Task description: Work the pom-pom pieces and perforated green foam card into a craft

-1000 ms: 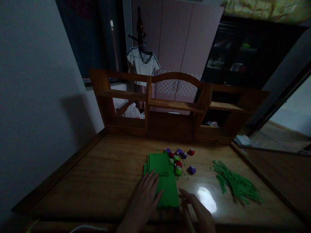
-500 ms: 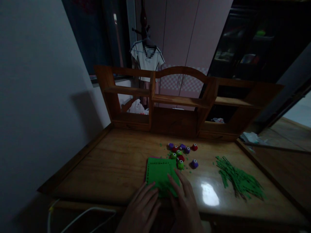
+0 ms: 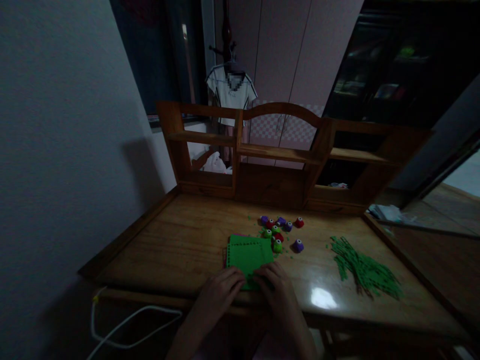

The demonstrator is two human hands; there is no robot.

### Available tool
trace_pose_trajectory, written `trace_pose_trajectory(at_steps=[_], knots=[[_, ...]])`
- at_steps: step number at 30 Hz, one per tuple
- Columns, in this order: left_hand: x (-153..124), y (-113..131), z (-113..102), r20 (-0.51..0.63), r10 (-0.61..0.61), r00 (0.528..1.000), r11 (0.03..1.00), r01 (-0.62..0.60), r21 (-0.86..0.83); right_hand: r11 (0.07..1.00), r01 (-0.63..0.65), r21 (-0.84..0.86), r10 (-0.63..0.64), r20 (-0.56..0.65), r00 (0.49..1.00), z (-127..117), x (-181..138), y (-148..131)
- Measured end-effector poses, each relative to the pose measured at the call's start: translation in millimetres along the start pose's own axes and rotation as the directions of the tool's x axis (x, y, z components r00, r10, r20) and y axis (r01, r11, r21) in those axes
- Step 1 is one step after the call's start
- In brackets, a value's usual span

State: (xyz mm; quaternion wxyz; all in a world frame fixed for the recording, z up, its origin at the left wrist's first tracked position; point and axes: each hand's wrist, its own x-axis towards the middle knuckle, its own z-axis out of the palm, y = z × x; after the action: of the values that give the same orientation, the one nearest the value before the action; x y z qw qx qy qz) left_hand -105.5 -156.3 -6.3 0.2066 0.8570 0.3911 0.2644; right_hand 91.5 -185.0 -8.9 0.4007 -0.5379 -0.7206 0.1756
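Observation:
A stack of green foam sheets (image 3: 249,252) lies on the wooden desk (image 3: 180,240) near its front edge. My left hand (image 3: 221,286) grips the near edge of the stack, fingers curled on it. My right hand (image 3: 275,285) holds the same near edge just to the right, fingers bent over it. A cluster of small red, purple and green craft punches (image 3: 280,231) sits just beyond the sheets.
A pile of thin green strips (image 3: 363,270) lies on the right of the desk. A wooden shelf unit (image 3: 277,155) stands along the back. A grey wall is on the left. A white cable (image 3: 127,325) hangs below the desk's front edge.
Both hands have pulled back to the near edge of the green sheets and curled onto it; earlier they lay flatter on top. The sheets slid nearer to the desk front.

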Motion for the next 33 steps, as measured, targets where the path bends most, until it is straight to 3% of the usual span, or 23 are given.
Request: trace_pose_trajectory(at_steps=[7, 11, 18, 23, 33], knots=[[6.0, -17.9, 5.8, -0.053, -0.069, 0.996, 0.994, 0.064, -0.087, 0.996, -0.066, 0.066, 0.064, 0.030, 0.997, -1.9, 8.5, 3.9], [7.9, -18.6, 1.3, -0.028, -0.079, 0.996, 0.987, 0.075, -0.139, 0.993, -0.083, 0.085, 0.081, 0.035, 0.996, -2.3, 9.5, 6.2], [10.4, -15.6, 6.7, -0.124, -0.139, 0.982, 0.976, 0.115, -0.183, 0.995, -0.066, 0.076, 0.065, 0.019, 0.998, -0.7, 8.8, 9.4], [9.2, -17.0, 15.3, -0.206, -0.143, 0.968, 0.978, 0.107, -0.177, 0.998, -0.043, 0.049, 0.044, -0.012, 0.999, 1.8, 8.9, 10.6], [9.7, -21.0, 19.2, -0.215, -0.140, 0.967, 0.984, 0.111, -0.142, 0.999, -0.030, 0.016, 0.030, -0.029, 0.999, 9.8, 9.2, 19.4]])
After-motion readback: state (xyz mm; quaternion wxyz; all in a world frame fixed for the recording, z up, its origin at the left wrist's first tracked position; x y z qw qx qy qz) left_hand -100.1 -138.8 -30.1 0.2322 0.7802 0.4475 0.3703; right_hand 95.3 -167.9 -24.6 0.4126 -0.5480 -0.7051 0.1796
